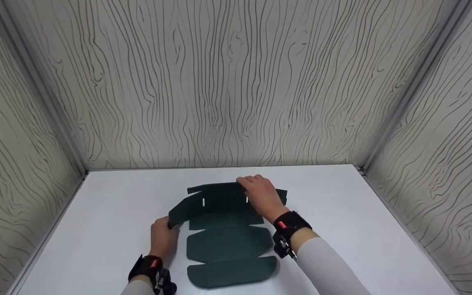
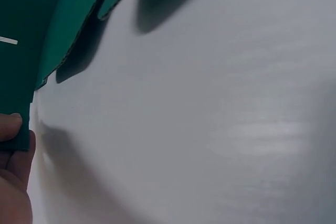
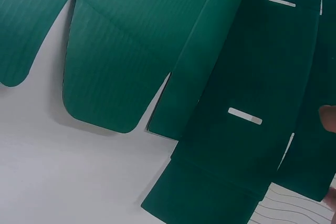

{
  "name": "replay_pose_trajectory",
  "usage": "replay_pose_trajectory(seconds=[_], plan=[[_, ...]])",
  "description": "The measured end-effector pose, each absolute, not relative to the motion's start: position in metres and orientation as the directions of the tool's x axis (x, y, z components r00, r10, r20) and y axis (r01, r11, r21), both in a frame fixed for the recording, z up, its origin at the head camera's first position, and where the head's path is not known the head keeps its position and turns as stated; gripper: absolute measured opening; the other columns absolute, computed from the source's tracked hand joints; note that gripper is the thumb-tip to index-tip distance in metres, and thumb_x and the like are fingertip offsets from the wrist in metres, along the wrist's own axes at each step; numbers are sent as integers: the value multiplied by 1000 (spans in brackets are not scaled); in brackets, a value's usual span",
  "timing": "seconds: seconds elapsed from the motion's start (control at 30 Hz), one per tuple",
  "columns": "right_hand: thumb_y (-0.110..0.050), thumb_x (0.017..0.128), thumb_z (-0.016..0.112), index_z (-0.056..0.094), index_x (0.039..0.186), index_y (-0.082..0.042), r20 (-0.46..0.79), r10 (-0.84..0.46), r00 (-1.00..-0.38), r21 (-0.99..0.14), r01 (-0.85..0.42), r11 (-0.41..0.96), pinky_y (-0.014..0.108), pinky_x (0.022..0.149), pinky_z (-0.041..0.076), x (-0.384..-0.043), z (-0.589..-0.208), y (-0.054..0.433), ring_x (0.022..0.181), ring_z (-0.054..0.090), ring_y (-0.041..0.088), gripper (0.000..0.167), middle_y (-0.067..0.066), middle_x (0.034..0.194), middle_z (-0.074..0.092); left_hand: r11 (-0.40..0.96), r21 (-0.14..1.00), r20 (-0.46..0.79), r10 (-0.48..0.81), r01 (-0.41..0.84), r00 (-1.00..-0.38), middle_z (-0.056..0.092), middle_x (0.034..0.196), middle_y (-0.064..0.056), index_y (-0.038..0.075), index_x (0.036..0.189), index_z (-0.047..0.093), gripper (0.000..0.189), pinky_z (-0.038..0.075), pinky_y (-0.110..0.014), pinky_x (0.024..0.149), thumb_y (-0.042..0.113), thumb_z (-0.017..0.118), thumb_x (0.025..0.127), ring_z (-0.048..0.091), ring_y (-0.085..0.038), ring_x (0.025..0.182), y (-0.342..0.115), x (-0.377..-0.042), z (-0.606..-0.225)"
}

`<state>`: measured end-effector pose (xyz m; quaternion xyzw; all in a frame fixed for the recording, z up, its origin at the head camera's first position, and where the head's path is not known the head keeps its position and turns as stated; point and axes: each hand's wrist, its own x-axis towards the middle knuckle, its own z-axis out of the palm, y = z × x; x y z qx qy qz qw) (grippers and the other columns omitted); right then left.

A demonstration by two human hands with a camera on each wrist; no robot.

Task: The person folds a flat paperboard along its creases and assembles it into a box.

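A dark green corrugated cardboard box (image 1: pixel 228 245), partly unfolded, lies on the white table with its far panel raised. My left hand (image 1: pixel 164 237) pinches the corner of the left side flap (image 1: pixel 184 209), thumb on one face and fingers behind, as the left wrist view shows. At the far side, my right hand (image 1: pixel 262 197) grips the top edge of the raised panel and hides part of it. Two narrow slots pierce that panel, one slot (image 3: pixel 244 116) plain in the right wrist view. Nearest me, the front flap (image 1: pixel 232 272) with rounded corners stretches toward the table's front.
The white table (image 1: pixel 109 229) extends on both sides of the cardboard. Wood-grain patterned panels stand behind it, a back wall (image 1: pixel 219 90) and side walls. Each wrist wears a black strap with a small camera, one strap (image 1: pixel 291 225) on the right.
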<state>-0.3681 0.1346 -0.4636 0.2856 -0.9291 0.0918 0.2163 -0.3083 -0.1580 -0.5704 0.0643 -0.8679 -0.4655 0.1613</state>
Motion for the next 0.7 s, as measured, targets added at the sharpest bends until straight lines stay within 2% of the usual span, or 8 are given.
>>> replay_pose_trajectory(seconds=[0.13,0.33,0.47,0.6,0.7], plan=[[-1,92,65,68,123,-19,426,-525,-737,-41,-596,802,33,88,58,-366,-468,136,99,68,18,37,-1,112,74,563,824,251,-263,63,-932,46,60,1,2,63,59,22,32,-25,57,-3,66,83,41,-14,61,-159,-308,-572],[5,93,60,66,131,-24,373,-558,-742,-31,-611,791,38,96,56,-363,-476,139,112,69,21,49,3,129,68,566,822,259,-265,67,-929,53,62,-1,1,64,60,19,33,-26,58,-7,66,81,42,-15,63,-159,-308,-574],[5,93,58,65,132,-23,365,-561,-743,-48,-617,786,38,97,55,-361,-480,140,114,68,22,48,6,130,68,574,817,255,-266,60,-930,60,66,-5,1,67,63,16,36,-27,60,-8,65,80,45,-15,65,-159,-309,-574],[4,94,59,65,132,-21,376,-564,-735,-56,-626,778,39,98,54,-360,-485,141,116,67,24,46,9,131,66,602,797,260,-272,47,-926,70,75,-10,1,73,67,12,41,-32,63,-8,64,79,51,-18,69,-157,-308,-573],[3,94,59,63,134,-21,373,-571,-731,-40,-627,778,39,99,54,-358,-489,143,119,65,25,46,10,134,64,580,814,241,-286,32,-928,74,91,-14,2,89,72,12,52,-39,76,-5,64,83,65,-23,84,-155,-307,-571]])
